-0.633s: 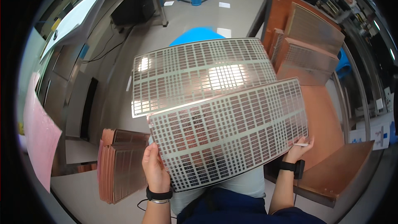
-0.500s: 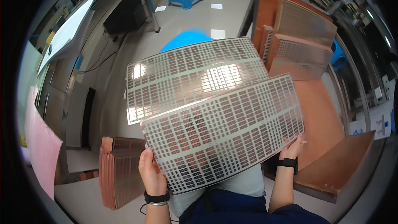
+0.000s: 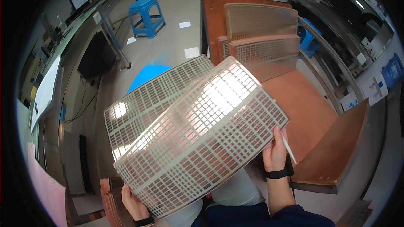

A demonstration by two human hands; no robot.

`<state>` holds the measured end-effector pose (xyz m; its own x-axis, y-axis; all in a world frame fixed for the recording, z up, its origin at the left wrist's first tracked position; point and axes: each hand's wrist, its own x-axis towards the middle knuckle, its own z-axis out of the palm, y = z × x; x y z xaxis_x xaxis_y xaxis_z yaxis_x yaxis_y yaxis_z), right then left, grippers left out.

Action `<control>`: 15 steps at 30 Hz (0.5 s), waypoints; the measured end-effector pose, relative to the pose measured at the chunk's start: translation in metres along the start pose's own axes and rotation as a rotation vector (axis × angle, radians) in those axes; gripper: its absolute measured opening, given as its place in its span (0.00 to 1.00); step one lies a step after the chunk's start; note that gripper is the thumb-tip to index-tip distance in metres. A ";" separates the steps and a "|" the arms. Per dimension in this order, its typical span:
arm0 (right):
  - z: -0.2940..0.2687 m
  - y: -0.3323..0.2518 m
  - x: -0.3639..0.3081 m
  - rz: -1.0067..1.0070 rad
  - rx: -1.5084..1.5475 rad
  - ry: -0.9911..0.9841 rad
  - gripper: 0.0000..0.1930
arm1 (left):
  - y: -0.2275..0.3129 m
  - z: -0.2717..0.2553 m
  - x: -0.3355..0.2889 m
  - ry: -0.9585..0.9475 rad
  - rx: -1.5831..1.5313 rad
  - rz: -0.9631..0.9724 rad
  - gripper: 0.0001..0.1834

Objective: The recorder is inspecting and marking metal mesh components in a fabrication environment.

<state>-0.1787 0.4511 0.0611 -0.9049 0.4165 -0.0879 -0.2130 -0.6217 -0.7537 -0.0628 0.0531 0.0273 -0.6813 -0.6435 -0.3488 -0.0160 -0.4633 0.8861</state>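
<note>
My left hand (image 3: pixel 134 204) grips the lower left corner of a large, thin circuit board panel (image 3: pixel 202 143), patterned with a pale grid over dark and coppery rectangles. My right hand (image 3: pixel 275 153) is closed around the panel's right edge, with a white pen-like stick (image 3: pixel 288 148) showing beside the fingers. The panel slants upward to the right above my lap and reflects bright light. Behind it, partly covered, a second circuit board panel (image 3: pixel 145 96) rests over a blue stool top (image 3: pixel 147 75). Both wrists wear black bands.
On the right, an orange-brown wooden rack (image 3: pixel 303 101) has upright stacks of panels (image 3: pixel 267 52) at its back. Another panel stack (image 3: pixel 111 204) stands low at the left. Beyond are a blue stool (image 3: pixel 146 17), a long bench (image 3: pixel 80 29) and metal rails (image 3: pixel 326 54).
The held panel has turned counter-clockwise, its right end rising, and overlaps more of the panel behind. My view has swung right, bringing the wooden rack nearer the middle.
</note>
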 end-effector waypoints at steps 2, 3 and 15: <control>0.007 -0.004 -0.003 -0.007 -0.043 -0.061 0.17 | -0.003 -0.007 0.000 -0.027 0.007 -0.026 0.16; 0.012 -0.006 -0.005 -0.019 -0.040 -0.058 0.17 | -0.002 -0.008 0.000 -0.035 0.014 -0.052 0.19; 0.029 0.003 -0.026 0.017 0.093 -0.220 0.20 | 0.001 -0.012 0.001 -0.032 -0.195 -0.274 0.20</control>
<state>-0.1668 0.4197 0.0799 -0.9649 0.2576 0.0516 -0.2210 -0.6897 -0.6895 -0.0550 0.0449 0.0241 -0.6936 -0.4608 -0.5537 -0.0636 -0.7265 0.6842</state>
